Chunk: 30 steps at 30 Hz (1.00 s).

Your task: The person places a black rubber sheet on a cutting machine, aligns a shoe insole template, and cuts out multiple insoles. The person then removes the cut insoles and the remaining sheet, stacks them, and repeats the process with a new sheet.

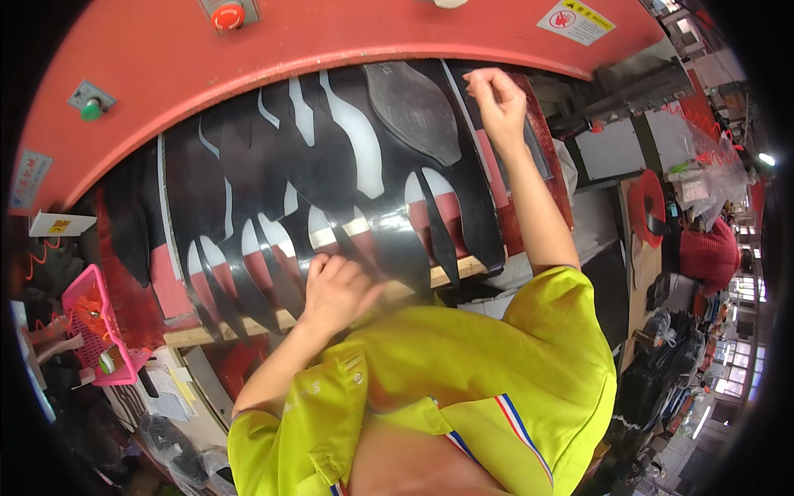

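Note:
A black sheet with sole-shaped cutouts lies across the bed of a red machine. White and pinkish red show through its openings. My left hand is at the sheet's near edge, fingers curled and partly smeared by motion. Beside it, a shiny part of the sheet bulges upward; whether the hand grips it I cannot tell. My right hand is raised near the bed's far right edge, its fingers bent into a pinch. What lies between them, if anything, is hidden. Left of it, a dark grey sole-shaped plate rests on the sheet.
The red machine body arches over the far side, bearing a red push button and a green button. A wooden strip edges the near side. A pink basket stands left. Another person in red is at far right.

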### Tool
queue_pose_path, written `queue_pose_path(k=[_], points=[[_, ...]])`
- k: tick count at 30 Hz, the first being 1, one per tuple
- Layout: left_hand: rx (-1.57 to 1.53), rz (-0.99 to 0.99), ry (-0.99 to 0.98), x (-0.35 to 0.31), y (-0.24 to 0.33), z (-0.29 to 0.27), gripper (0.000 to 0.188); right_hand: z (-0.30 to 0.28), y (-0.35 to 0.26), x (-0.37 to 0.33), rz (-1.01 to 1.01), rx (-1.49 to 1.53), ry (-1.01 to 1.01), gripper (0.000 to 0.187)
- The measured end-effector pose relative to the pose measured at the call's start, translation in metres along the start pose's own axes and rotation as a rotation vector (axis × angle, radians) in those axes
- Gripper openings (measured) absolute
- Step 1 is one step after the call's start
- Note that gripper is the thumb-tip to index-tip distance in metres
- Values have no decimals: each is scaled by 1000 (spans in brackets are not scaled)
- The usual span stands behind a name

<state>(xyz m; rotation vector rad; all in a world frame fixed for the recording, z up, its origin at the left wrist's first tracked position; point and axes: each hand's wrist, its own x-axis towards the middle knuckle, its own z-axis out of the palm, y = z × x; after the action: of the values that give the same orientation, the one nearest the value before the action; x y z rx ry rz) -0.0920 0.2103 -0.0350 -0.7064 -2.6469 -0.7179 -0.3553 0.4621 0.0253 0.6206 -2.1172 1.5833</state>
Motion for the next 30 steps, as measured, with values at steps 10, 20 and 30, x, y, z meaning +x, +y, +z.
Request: queue_pose_path(k=[10,20,30], points=[[220,-99,213,70,-107,33,24,7,26,83,-79,-19,-353,29],[321,-267,168,98,-108,44,23,-26,114,-93,344,-534,-241,36],[252,-222,89,53,-57,28,26,-73,64,-131,439,-301,-452,19]])
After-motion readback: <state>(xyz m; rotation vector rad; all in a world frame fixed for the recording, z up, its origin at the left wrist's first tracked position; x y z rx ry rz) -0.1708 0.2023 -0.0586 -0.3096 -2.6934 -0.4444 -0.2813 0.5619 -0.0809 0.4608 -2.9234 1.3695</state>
